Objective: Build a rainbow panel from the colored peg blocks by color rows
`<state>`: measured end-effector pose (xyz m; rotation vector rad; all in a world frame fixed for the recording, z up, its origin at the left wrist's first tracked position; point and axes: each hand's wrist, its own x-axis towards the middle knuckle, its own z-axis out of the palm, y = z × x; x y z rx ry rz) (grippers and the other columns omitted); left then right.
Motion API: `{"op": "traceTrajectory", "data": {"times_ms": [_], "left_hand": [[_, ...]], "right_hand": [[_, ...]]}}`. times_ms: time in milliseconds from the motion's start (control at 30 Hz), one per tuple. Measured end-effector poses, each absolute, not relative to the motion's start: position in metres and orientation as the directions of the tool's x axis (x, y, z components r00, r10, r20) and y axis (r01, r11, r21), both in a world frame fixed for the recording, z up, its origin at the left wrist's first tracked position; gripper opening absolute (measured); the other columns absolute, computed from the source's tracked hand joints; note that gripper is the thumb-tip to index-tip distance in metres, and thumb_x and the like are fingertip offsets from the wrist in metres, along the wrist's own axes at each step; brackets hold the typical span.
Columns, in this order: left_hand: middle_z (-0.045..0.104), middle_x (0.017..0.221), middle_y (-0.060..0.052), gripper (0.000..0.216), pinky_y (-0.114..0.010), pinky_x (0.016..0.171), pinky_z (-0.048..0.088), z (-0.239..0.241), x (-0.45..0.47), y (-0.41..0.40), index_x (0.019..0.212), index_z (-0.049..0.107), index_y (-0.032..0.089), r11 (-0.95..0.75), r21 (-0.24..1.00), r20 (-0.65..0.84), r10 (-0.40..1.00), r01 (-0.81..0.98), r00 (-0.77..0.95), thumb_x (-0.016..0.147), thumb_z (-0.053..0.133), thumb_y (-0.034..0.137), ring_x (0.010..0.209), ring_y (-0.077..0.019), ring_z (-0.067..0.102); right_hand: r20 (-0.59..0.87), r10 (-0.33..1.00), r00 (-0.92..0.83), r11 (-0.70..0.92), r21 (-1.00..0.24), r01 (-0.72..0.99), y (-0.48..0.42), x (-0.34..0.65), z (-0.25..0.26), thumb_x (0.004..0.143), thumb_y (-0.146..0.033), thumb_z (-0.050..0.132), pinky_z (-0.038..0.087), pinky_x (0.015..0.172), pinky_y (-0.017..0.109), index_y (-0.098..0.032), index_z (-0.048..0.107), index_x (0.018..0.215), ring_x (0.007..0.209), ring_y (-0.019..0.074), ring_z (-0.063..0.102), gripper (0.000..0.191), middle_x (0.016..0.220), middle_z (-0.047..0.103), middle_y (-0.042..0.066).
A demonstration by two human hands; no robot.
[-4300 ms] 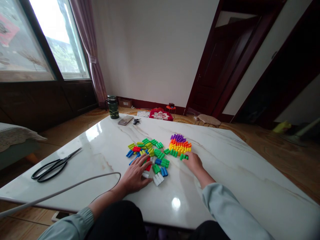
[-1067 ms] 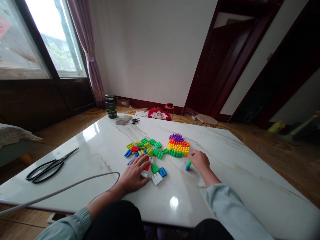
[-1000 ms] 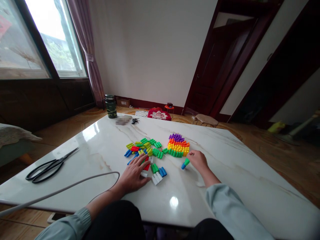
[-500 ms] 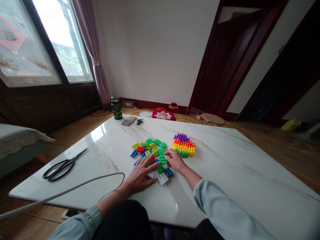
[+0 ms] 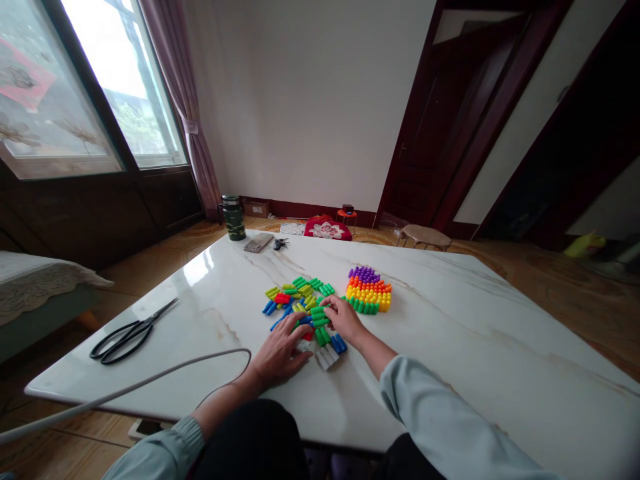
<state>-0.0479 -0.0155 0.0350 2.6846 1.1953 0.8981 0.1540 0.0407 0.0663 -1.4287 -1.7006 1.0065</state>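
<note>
As both hands meet over a jumble of plastic pieces (image 5: 300,289) on the marbled counter (image 5: 435,347), seen from the head camera, we pinch a cluster of green pieces (image 5: 318,316) between right thumb and fingers, at the jumble's right side. Our right hand (image 5: 344,319) reaches in beside a banded block (image 5: 373,291) of purple, orange and yellow, fronted by a green row (image 5: 365,307). Our left hand (image 5: 281,350) lies spread, fingertips at blue pieces (image 5: 305,321); whether it grips any, we cannot tell. To handle the cluster well, we judge, our left fingers should steady neighbouring pieces, our right should hold lightly and level, close to the ends, and our wrist should stay clear of those neat rows.
</note>
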Motion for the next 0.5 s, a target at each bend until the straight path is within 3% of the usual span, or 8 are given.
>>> {"op": "traceTrajectory", "data": {"times_ms": [100, 300, 500], "left_hand": [[0.045, 0.138, -0.011, 0.029, -0.049, 0.104, 0.044, 0.032, -0.048, -0.015, 0.111, 0.065, 0.027, -0.705, 0.252, 0.505, 0.681, 0.663, 0.531, 0.082, 0.061, 0.031, 0.125, -0.0293, 0.049], [0.047, 0.137, -0.014, 0.042, -0.05, 0.103, 0.045, 0.029, -0.049, -0.012, 0.122, 0.064, 0.027, -0.717, 0.202, 0.549, 0.647, 0.668, 0.529, 0.08, 0.063, 0.029, 0.125, -0.0321, 0.049], [0.05, 0.134, -0.011, 0.029, -0.045, 0.105, 0.045, 0.033, -0.049, -0.013, 0.113, 0.07, 0.027, -0.734, 0.209, 0.556, 0.633, 0.646, 0.539, 0.086, 0.057, 0.028, 0.122, -0.0277, 0.051]], "right_hand": [[0.048, 0.983, -0.179, 0.126, -0.88, 0.458, 0.04, 0.147, 0.068, 0.083, -0.017, 0.05, 0.046, 0.051, 0.018, -0.02, 0.062, 0.093, 0.055, 0.0091, 0.055, 0.015, 0.066, 0.056, -0.005], [-0.035, 0.97, -0.241, 0.065, -0.916, 0.395, 0.033, 0.136, 0.077, 0.083, -0.031, 0.061, 0.043, 0.04, 0.02, -0.02, 0.059, 0.099, 0.051, 0.0109, 0.059, 0.02, 0.073, 0.061, -0.003], [0.016, 0.961, -0.277, 0.144, -0.884, 0.445, 0.032, 0.136, 0.078, 0.075, -0.017, 0.065, 0.044, 0.04, 0.019, -0.018, 0.057, 0.076, 0.05, 0.0115, 0.058, 0.007, 0.059, 0.057, -0.005]]}}
